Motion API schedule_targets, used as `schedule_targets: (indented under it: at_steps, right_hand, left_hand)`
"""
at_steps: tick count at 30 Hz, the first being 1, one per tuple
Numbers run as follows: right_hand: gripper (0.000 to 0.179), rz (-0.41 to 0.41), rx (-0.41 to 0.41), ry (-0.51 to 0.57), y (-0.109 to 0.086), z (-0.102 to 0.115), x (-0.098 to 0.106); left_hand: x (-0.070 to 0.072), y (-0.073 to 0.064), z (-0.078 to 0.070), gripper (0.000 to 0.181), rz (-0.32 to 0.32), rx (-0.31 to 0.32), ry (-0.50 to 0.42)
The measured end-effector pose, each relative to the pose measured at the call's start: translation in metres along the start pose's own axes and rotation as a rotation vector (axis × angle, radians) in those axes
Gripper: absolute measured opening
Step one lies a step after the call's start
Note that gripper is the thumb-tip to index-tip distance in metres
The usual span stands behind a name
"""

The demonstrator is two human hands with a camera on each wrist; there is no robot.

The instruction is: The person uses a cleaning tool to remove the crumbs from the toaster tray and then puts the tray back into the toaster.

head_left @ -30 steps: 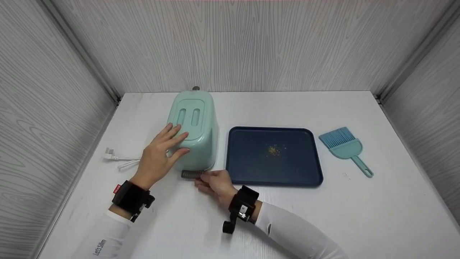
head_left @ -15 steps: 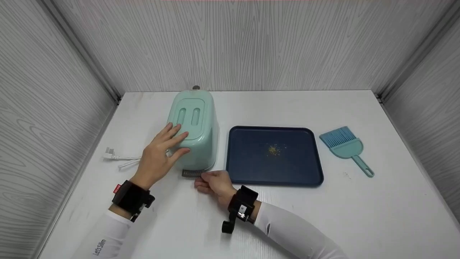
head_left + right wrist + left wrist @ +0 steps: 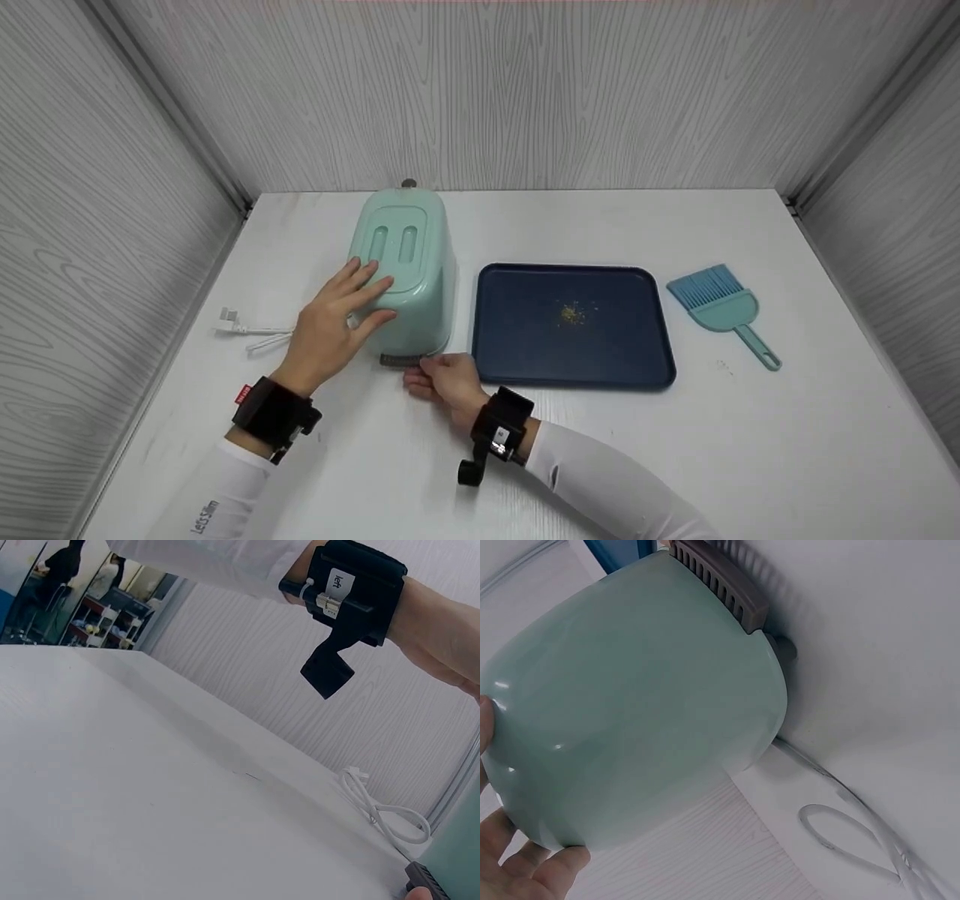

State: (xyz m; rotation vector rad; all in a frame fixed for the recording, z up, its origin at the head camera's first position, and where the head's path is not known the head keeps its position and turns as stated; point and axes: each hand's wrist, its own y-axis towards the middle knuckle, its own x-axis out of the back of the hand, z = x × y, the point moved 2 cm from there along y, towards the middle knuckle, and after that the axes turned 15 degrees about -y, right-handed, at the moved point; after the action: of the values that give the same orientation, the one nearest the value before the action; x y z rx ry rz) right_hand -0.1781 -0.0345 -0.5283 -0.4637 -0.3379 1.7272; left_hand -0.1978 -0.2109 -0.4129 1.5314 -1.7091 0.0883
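A mint green toaster point(image 3: 424, 315) stands upright on the white table, its top marked by two oblong recesses. My left hand point(image 3: 328, 322) rests on its near top edge with spread fingers; in the left wrist view, several fingertips point(image 3: 564, 870) touch the casing. Low on the toaster's near end is a grey ridged crumb tray point(image 3: 400, 360), also visible as a slotted dark strip point(image 3: 724, 585) in the left wrist view. My right hand point(image 3: 454, 382) pinches its right end between thumb and fingers. In the right wrist view only the thumb tip point(image 3: 420, 894) shows.
Right of the toaster lies a navy tray point(image 3: 517, 360) with a small pile of yellowish crumbs point(image 3: 571, 313). Further right is a teal brush point(image 3: 724, 311) nested with its dustpan. A white power cord point(image 3: 262, 331) lies at left. Wood-grain panels point(image 3: 525, 97) enclose the table's back and sides.
The grey crumb tray sits slightly closer to the toaster than a second ago, and my right wrist has shifted a little left. My left hand stays in place.
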Motion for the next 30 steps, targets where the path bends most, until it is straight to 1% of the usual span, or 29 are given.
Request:
schedule_targets:
  at_steps: [12, 17, 20, 22, 25, 27, 30]
  right_hand:
    - [0.018, -0.035, 0.004, 0.011, 0.004, 0.000, -0.004]
    - [0.018, -0.031, 0.002, 0.014, 0.002, -0.001, -0.004]
    - [0.018, -0.023, 0.013, -0.009, -0.003, -0.001, -0.003]
    - [0.019, -0.012, 0.032, -0.042, -0.007, -0.001, -0.002]
    - [0.026, 0.008, 0.076, -0.135, -0.011, 0.002, 0.001]
    - [0.030, 0.028, 0.122, -0.216, -0.014, 0.005, 0.006]
    - [0.037, 0.029, 0.219, -0.384, -0.020, 0.013, 0.013]
  left_hand:
    - [0.001, -0.002, -0.001, 0.050, 0.001, -0.013, 0.018]
    - [0.001, -0.002, 0.000, 0.050, 0.008, 0.002, 0.011]
    - [0.001, -0.002, 0.000, 0.050, 0.009, 0.013, 0.007]
    - [0.001, -0.002, 0.000, 0.050, 0.007, 0.013, 0.007]
    - [0.000, 0.000, 0.000, 0.051, 0.011, 0.008, 0.007]
    - [0.000, 0.000, 0.000, 0.051, 0.011, 0.003, 0.007]
    - [0.001, 0.001, 0.000, 0.051, 0.006, 0.000, 0.006]
